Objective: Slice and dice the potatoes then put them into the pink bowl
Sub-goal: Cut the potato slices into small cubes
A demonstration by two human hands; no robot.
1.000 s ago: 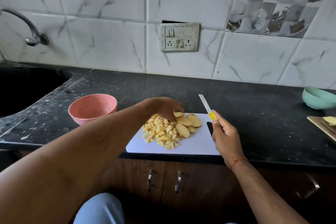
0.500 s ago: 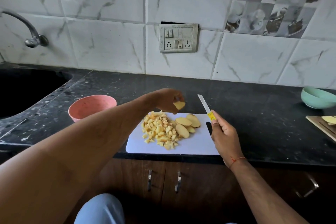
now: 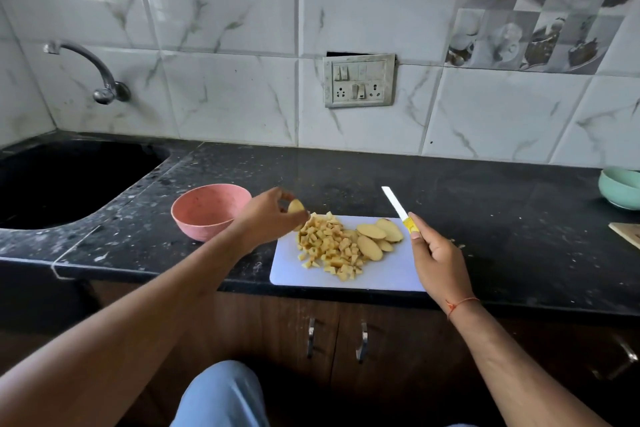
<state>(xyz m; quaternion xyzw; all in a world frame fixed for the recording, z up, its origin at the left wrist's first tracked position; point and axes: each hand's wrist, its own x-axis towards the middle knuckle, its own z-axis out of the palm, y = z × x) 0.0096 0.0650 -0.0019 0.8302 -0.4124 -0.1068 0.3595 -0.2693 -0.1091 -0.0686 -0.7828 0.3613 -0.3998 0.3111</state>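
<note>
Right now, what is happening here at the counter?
A person is cutting potatoes on a white cutting board. The left hand pinches one potato slice above the board, and the right hand holds a yellow-handled knife raised. Diced potato and some uncut slices lie on the board; the pink bowl holds none.

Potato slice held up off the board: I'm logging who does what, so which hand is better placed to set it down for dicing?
Left, probably. The left hand already pinches the potato slice just above the cutting board; the right hand grips the knife, blade raised.
</note>
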